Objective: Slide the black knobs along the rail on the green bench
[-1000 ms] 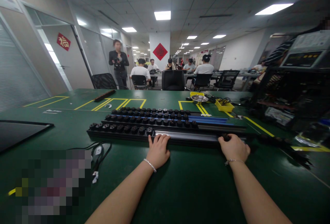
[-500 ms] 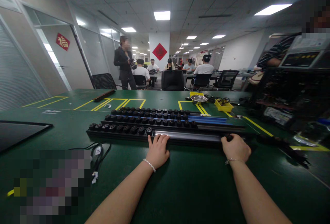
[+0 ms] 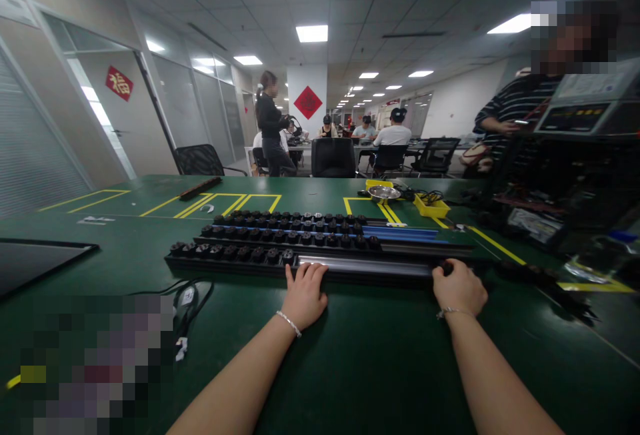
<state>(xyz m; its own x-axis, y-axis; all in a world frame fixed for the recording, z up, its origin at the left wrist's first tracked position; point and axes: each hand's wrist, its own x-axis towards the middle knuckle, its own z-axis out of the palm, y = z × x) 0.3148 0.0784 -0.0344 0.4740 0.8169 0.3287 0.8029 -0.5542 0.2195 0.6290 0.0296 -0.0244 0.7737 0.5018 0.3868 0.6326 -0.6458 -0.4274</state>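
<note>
Several long rails lie side by side across the green table [image 3: 380,368]. The nearest, a black rail [image 3: 370,267] with a shiny strip along its top, carries a row of black socket modules [image 3: 231,252] on its left part. My left hand [image 3: 305,295] rests on its front edge with fingers spread, just right of the last module. At the rail's right end my right hand [image 3: 460,287] pinches a dark rounded piece [image 3: 444,267], apparently another socket module, mostly covered by the fingers. Behind lie a second dark rail and a blue rail [image 3: 400,232], both with similar modules.
A metal bowl [image 3: 384,193] and a yellow bin [image 3: 432,206] holding cables sit behind the rails. Black cable [image 3: 187,315] lies front left, near a dark panel [image 3: 40,261]. At right stands dark equipment [image 3: 535,181] with a person behind it; other people are farther back.
My hands hold nearly the same place on the rail. A standing person in the background has moved right, and the person behind the equipment has come further into view.
</note>
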